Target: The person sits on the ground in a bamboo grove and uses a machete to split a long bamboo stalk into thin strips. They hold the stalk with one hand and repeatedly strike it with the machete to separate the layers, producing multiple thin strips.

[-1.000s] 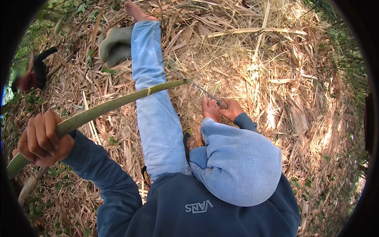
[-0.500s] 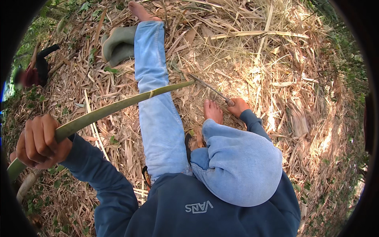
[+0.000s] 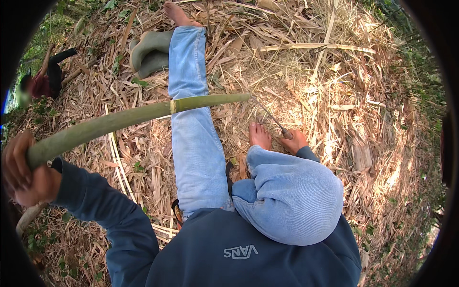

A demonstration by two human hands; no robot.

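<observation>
A long green bamboo strip (image 3: 119,119) with a pale node ring slants from the left edge over my outstretched leg. My left hand (image 3: 24,170) grips its near end, fingers wrapped around it. Beyond my bare right foot (image 3: 259,135), my right hand (image 3: 294,141) is closed on the handle of a knife (image 3: 271,117) with a thin blade. The blade's tip meets or nearly meets the far end of the strip; contact there is too fine to make out.
Dry bamboo leaves and shavings cover the ground (image 3: 354,143). Green rubber boots (image 3: 152,52) lie beside my left leg (image 3: 193,124). Pale split strips (image 3: 117,158) lie left of it, another (image 3: 320,47) at the far right. A person (image 3: 43,79) sits at the far left.
The bamboo strip has turned, showing more of its rounded green side, and its far end has shifted right. My left hand has moved left and slightly up. The knife has shifted slightly right.
</observation>
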